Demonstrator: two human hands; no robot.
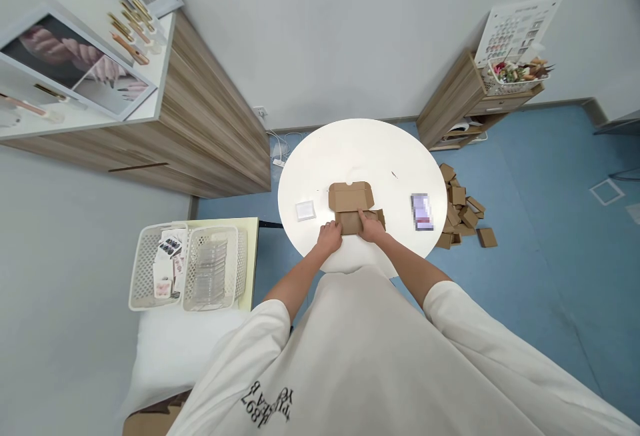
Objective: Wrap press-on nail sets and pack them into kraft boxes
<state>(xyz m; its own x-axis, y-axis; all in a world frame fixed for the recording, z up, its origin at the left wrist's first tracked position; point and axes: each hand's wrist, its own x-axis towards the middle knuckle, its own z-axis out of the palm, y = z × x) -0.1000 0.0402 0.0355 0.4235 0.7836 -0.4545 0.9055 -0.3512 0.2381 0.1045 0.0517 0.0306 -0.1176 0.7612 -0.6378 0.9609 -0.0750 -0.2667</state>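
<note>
White shirt front [370, 356] is filling my near view. Beyond it, my right hand [372, 228] is gripping the right part of an open cardboard box [349, 223]; my left hand [330, 237] is curling against its left end, firmness unclear. Box is lying on the round white counter [360, 146], lid [351, 196] spreading away from me, between a small pale case [305, 211] and a blurred purple packet [423, 212].

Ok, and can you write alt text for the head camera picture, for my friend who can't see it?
A person's left hand and right hand hold an open cardboard box on a white table. Small brown boxes lie piled on the floor to the right, and two white baskets stand to the left.
</note>
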